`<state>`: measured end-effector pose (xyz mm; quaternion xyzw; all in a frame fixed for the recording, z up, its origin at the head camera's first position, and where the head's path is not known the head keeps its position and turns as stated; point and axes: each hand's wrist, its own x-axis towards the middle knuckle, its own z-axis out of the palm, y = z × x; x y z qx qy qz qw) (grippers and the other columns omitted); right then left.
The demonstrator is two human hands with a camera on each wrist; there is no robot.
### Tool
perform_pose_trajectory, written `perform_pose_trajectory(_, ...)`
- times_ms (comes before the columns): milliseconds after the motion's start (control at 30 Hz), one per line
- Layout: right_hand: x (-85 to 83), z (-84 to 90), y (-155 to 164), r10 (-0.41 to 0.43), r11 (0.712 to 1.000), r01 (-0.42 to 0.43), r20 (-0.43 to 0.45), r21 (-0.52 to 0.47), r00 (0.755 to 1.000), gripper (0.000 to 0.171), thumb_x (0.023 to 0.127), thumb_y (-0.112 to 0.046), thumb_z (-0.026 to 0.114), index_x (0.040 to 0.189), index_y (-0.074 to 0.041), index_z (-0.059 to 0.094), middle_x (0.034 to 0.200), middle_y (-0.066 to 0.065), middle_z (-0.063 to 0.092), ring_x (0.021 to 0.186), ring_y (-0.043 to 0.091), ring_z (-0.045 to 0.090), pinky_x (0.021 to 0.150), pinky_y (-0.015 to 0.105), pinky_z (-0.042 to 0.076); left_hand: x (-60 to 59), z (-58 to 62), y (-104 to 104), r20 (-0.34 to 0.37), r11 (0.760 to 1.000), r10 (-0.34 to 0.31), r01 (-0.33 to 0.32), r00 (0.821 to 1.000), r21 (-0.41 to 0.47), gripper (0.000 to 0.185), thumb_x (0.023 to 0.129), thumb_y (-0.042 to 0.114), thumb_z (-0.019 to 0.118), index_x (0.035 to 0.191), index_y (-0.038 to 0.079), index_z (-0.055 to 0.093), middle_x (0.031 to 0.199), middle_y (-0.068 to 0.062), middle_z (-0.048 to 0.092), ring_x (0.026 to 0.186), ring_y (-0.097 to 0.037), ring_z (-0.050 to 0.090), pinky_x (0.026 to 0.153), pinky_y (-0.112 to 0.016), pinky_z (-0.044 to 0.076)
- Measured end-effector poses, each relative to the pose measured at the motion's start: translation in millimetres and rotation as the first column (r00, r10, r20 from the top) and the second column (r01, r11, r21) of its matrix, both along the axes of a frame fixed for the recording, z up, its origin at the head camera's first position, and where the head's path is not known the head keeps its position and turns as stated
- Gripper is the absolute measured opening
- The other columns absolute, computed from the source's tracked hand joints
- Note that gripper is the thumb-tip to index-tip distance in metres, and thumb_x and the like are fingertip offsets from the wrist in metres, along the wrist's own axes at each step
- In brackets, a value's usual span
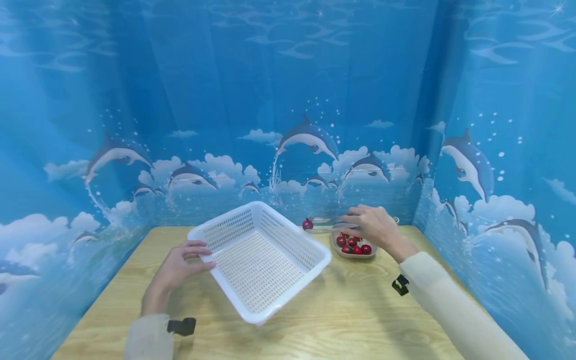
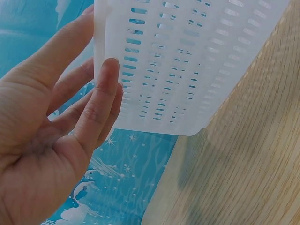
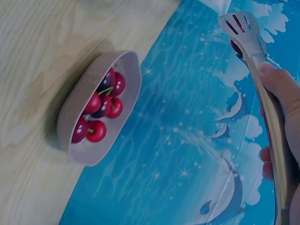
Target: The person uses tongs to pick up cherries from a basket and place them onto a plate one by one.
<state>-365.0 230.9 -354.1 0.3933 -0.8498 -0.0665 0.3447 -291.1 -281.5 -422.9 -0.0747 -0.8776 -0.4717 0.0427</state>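
**Tongs up with one cherry, basket tipped and bare**

Left of centre in the head view: left hand at the near-left rim of the white slotted basket, thumb over the edge and straight fingers flat against the outer wall — a light pinch on the rim, tilting that side off the wooden bench. Nothing visible inside the basket.

Right of centre: right hand wrapped round the handles of metal tongs, grip clamped on them, held above the small beige dish. At the tongs' tip, toward the basket's far corner, one red cherry — caught between the slotted ends, as far as the head view shows. Further cherries heaped in the dish, close to the back edge of the bench by the dolphin-print curtain.

Judged from this: transfer barely begun — one cherry lifted, none in the basket, the rest left in the dish.
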Motion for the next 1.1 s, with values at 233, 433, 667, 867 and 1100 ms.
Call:
perform_pose_trajectory(233, 1.3, -0.4, 20, -0.056, 0.998, 0.056, 0.023, 0.001, 0.998, 0.032, 0.08, -0.035, 0.088, 0.108, -0.02, 0.082, 0.097, 0.001, 0.078, 0.078, 0.018, 0.072, 0.042, 0.02, 0.042, 1.2, 0.2, 0, -0.008, 1.0, -0.012, 0.012, 1.0, 0.012, 0.052, 0.086, 0.024, 0.085, 0.127, -0.005, 0.068, 0.151, -0.026, 0.05, 0.13, -0.048, 0.058, 0.107, -0.057, 0.054)
perform_pose_trajectory(433, 2.5, -4.4, 38, -0.087, 0.996, 0.086, 0.042, 0.015, 0.995, 0.029, 0.082, -0.035, 0.086, 0.106, -0.019, 0.082, 0.095, 0.002, 0.076, 0.078, 0.018, 0.07, 0.041, 0.022, 0.041, 0.8, 0.1, 0, 0.005, 1.0, -0.011, 0.011, 1.0, 0.014, 0.055, 0.086, 0.025, 0.085, 0.128, -0.005, 0.067, 0.151, -0.025, 0.05, 0.131, -0.048, 0.057, 0.107, -0.055, 0.054)
perform_pose_trajectory(667, 0.4, -11.9, 59, -0.104, 0.995, 0.105, 0.076, 0.002, 0.992, 0.027, 0.083, -0.033, 0.085, 0.105, -0.019, 0.082, 0.095, 0.002, 0.076, 0.076, 0.019, 0.07, 0.041, 0.024, 0.043, 0.6, 0.2, 0, 0.014, 1.0, -0.008, 0.008, 1.0, 0.013, 0.056, 0.086, 0.027, 0.085, 0.129, -0.005, 0.066, 0.152, -0.024, 0.049, 0.132, -0.047, 0.056, 0.108, -0.056, 0.053)
perform_pose_trajectory(867, -0.2, -16.5, 71, -0.131, 0.991, 0.131, 0.105, 0.011, 0.986, 0.026, 0.083, -0.031, 0.085, 0.105, -0.019, 0.082, 0.092, 0.001, 0.074, 0.071, 0.017, 0.066, 0.042, 0.022, 0.039, 1.4, -0.3, 0, 0.001, 1.0, -0.018, 0.018, 1.0, 0.016, 0.053, 0.086, 0.026, 0.084, 0.127, -0.004, 0.068, 0.151, -0.025, 0.05, 0.132, -0.048, 0.057, 0.108, -0.056, 0.054)
perform_pose_trajectory(1100, -1.8, -23.5, 83, -0.18, 0.984, 0.18, 0.148, 0.014, 0.972, 0.025, 0.083, -0.03, 0.085, 0.104, -0.016, 0.082, 0.093, 0.004, 0.075, 0.073, 0.02, 0.067, 0.042, 0.025, 0.044, -1.5, -0.1, -1, 0.013, 1.0, -0.013, 0.013, 1.0, 0.018, 0.056, 0.087, 0.027, 0.084, 0.129, -0.005, 0.066, 0.152, -0.024, 0.049, 0.133, -0.048, 0.056, 0.108, -0.056, 0.054)
